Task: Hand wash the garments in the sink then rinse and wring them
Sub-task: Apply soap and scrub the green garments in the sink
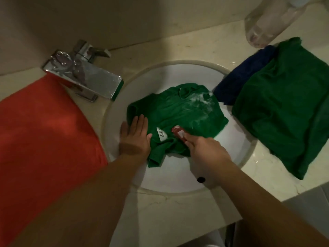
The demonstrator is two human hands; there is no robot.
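Outward from the fingers [140, 122]: the left hand [135, 138] lies flat and straight-fingered, pinning the green garment [178, 111]; the right hand [206, 148] curls round a red bar [178, 133], probably soap, touching the cloth; crumpled in the smooth white sink [178, 175], it looks soft, sodden, heavy, suds-slick; best gripped by bunched folds.

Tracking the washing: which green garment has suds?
The green shirt in the sink, foamy near its collar; the green garment on the counter shows none.
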